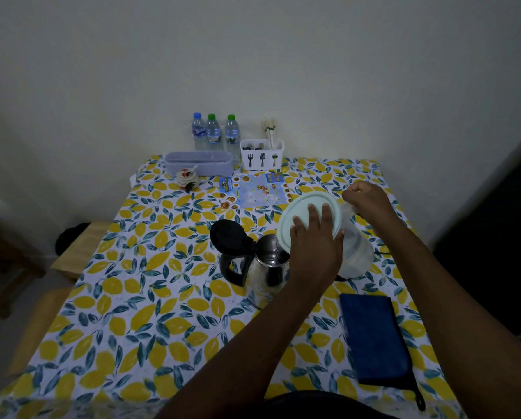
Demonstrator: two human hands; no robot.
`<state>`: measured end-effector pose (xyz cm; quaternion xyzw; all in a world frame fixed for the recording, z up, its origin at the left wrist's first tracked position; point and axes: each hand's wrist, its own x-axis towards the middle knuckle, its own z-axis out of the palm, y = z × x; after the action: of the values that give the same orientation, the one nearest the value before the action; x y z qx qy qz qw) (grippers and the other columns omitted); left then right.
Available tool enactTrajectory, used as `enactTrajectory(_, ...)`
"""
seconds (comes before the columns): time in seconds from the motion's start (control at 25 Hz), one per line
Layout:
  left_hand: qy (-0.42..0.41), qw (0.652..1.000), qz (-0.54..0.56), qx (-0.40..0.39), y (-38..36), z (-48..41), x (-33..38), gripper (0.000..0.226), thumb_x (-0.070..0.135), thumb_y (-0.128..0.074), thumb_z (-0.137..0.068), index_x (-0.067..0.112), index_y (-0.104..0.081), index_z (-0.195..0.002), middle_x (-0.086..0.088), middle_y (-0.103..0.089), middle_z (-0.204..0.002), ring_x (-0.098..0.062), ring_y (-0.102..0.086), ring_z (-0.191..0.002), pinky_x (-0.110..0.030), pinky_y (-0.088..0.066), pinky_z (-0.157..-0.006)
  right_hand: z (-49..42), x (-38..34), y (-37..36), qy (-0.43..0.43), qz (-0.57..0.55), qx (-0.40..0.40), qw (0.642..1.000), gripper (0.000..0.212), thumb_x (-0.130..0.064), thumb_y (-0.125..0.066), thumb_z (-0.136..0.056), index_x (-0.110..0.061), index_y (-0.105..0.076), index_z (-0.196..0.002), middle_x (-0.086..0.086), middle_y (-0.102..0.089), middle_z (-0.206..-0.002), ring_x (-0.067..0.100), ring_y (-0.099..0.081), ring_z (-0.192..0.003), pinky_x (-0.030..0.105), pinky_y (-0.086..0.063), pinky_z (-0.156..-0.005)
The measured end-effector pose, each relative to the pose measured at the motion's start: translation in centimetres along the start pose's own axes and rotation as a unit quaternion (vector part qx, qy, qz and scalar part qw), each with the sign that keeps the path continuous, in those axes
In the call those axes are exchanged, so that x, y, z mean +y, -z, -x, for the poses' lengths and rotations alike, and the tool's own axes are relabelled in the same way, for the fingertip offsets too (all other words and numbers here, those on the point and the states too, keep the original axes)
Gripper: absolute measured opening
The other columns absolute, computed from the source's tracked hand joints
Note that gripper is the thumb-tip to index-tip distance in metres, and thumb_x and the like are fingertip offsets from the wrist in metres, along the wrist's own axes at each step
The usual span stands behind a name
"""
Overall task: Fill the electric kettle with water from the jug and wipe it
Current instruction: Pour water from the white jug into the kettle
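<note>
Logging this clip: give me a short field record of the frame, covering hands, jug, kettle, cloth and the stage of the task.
left hand: flat on the jug's lid, holding it on
right hand: grips the jug's handle
jug: clear, tilted toward the kettle
jug lid: pale, round, still on
kettle: steel, upright on the tablecloth, black lid flipped open
blue cloth: folded, lying untouched to the right
stage: pouring position; no water stream can be made out; wiping not begun
</note>
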<state>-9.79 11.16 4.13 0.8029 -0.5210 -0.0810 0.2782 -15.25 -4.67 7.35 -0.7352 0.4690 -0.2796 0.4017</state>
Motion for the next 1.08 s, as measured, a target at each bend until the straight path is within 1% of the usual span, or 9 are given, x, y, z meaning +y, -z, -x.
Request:
enactTrajectory(0.24, -0.008, 1.000, -0.011, 0.005, 0.15, -0.28, -0.19, 0.061, 0.044, -0.031, -0.102, 0.015, -0.013, -0.152, -0.018, -0.016, -0.160, -0.051, -0.018, -0.141, -0.055, -0.022, -0.116, -0.03, -0.15, -0.03, 0.000, -0.011, 0.001, 1.000, 0.019, -0.018, -0.064, -0.079, -0.019, -0.055, -0.062, 0.000, -0.054, -0.063, 0.014, -0.047, -0.054, 0.025, -0.038, -0.050)
enactTrajectory(0.36, -0.007, 1.000, -0.006, 0.005, 0.21, -0.44, -0.35, 0.061, 0.044, -0.031, -0.102, 0.015, -0.013, -0.152, -0.018, -0.015, -0.160, -0.051, -0.017, -0.142, -0.055, -0.021, -0.117, -0.18, -0.21, -0.17, -0.002, -0.008, 0.003, 1.000, 0.018, -0.019, -0.064, -0.078, -0.019, -0.055, -0.063, -0.001, -0.055, -0.064, 0.014, -0.048, -0.056, 0.026, -0.039, -0.051)
enactTrajectory(0.48, -0.007, 1.000, 0.002, 0.005, 0.25, -0.50, -0.47, 0.061, 0.044, -0.031, -0.102, 0.015, -0.013, -0.152, -0.018, -0.015, -0.161, -0.051, -0.016, -0.142, -0.055, -0.020, -0.117, -0.39, -0.18, -0.27, -0.003, -0.004, 0.003, 1.000, 0.010, -0.020, -0.063, -0.077, -0.013, -0.060, -0.071, 0.001, -0.056, -0.068, 0.016, -0.050, -0.059, 0.029, -0.040, -0.056)
enactTrajectory(0.6, -0.007, 1.000, 0.006, 0.011, 0.33, -0.59, -0.52, 0.061, 0.044, -0.031, -0.102, 0.015, -0.013, -0.152, -0.018, -0.015, -0.161, -0.051, -0.017, -0.142, -0.055, -0.021, -0.117, -0.51, -0.39, -0.28, 0.004, -0.005, 0.002, 1.000, 0.012, -0.020, -0.063, -0.076, -0.008, -0.063, -0.077, 0.004, -0.057, -0.071, 0.016, -0.051, -0.060, 0.029, -0.041, -0.057)
enactTrajectory(0.76, -0.008, 1.000, 0.012, 0.021, 0.33, -0.66, -0.60, 0.060, 0.044, -0.031, -0.102, 0.015, -0.014, -0.152, -0.017, -0.016, -0.161, -0.051, -0.017, -0.142, -0.054, -0.022, -0.116, -0.46, -0.79, -0.19, 0.019, -0.013, 0.000, 1.000, 0.012, -0.022, -0.063, -0.074, -0.013, -0.058, -0.068, 0.000, -0.057, -0.067, 0.016, -0.051, -0.059, 0.030, -0.041, -0.056)
enactTrajectory(0.88, -0.008, 0.999, 0.022, 0.024, 0.37, -0.73, -0.64, 0.060, 0.044, -0.031, -0.102, 0.016, -0.014, -0.152, -0.017, -0.015, -0.161, -0.051, -0.017, -0.142, -0.054, -0.022, -0.116, -0.60, -0.92, -0.23, 0.024, -0.013, 0.004, 1.000, 0.013, -0.027, -0.063, -0.070, -0.015, -0.059, -0.066, 0.001, -0.059, -0.070, 0.018, -0.053, -0.063, 0.032, -0.043, -0.060)
enactTrajectory(1.0, -0.006, 0.999, 0.025, 0.026, 0.34, -0.88, -0.77, 0.060, 0.044, -0.032, -0.102, 0.016, -0.014, -0.152, -0.016, -0.016, -0.161, -0.050, -0.017, -0.142, -0.054, -0.022, -0.116, -0.77, -0.91, -0.36, 0.027, -0.003, 0.008, 1.000, 0.024, -0.032, -0.063, -0.067, -0.009, -0.064, -0.072, 0.003, -0.061, -0.081, 0.017, -0.054, -0.067, 0.031, -0.044, -0.061)
enactTrajectory(1.08, -0.005, 0.999, 0.032, 0.028, 0.31, -0.92, -0.87, 0.060, 0.043, -0.033, -0.102, 0.016, -0.015, -0.152, -0.016, -0.016, -0.161, -0.050, -0.017, -0.142, -0.053, -0.022, -0.116, -0.80, -0.99, -0.44, 0.027, 0.000, 0.010, 1.000, 0.030, -0.036, -0.061, -0.062, -0.008, -0.064, -0.072, 0.001, -0.060, -0.080, 0.016, -0.053, -0.066, 0.029, -0.043, -0.058)
